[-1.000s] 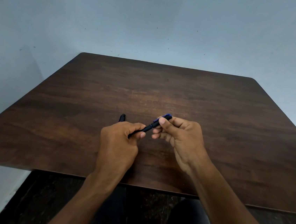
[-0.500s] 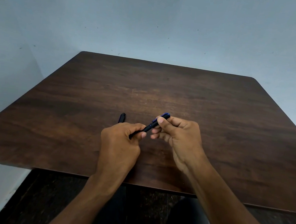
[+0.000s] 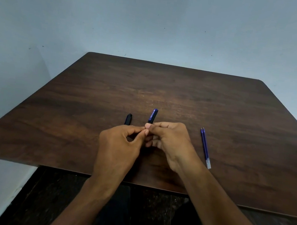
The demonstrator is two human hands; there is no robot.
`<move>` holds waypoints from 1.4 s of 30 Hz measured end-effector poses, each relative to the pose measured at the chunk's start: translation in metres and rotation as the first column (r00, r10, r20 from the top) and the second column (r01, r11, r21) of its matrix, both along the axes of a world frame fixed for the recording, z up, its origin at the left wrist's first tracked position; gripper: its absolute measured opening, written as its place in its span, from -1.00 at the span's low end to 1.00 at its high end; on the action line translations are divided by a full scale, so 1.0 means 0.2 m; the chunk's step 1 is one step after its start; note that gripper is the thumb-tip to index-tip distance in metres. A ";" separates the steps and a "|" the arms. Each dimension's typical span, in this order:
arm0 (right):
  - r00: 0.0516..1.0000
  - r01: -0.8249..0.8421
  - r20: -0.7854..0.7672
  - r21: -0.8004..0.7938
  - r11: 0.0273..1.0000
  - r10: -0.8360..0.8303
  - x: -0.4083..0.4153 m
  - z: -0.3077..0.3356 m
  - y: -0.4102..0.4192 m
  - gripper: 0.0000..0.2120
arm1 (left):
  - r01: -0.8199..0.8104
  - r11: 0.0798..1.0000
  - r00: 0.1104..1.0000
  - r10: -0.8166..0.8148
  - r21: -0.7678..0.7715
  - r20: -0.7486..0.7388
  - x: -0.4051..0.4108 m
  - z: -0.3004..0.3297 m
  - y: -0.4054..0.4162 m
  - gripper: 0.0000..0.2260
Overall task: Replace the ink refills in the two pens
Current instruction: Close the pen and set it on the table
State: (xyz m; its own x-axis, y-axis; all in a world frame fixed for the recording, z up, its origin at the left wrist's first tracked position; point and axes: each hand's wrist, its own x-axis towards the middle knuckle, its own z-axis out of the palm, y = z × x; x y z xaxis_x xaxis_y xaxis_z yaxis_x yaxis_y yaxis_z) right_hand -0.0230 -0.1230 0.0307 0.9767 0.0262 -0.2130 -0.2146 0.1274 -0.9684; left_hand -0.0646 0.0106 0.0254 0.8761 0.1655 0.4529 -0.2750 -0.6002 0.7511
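Pens number two here. One pen (image 3: 152, 116), black with a blue clip end that carries white lettering too small to read, is held above the near middle of the table (image 3: 235, 112); its blue end points away from the person. The left hand (image 3: 120, 144) and right hand (image 3: 170, 142) meet at its lower part, fingertips touching. The right hand has thumb and fingers curled round the barrel. The left hand pinches thumb against forefinger at the same spot, but what lies in that pinch is hidden, so I cannot tell whether it grips the pen or a small part of it.

To the right of the hands, well apart from them, two blue refills (image 3: 205, 147) lie side by side on the table, touching along their length, with clear ends towards the person and tips pointing away.

Just beyond the left hand, the second pen (image 3: 128, 119), all black, lies on the table; only its far end shows above the knuckles.

Behind the table stands a plain pale wall (image 3: 153, 21).
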 end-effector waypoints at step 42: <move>0.996 -0.090 -0.056 -0.631 0.771 0.071 0.10 0.09 0.22 -0.83 | -0.149 0.988 0.948 0.134 -0.031 -0.290 0.23 -0.07 0.22 -0.93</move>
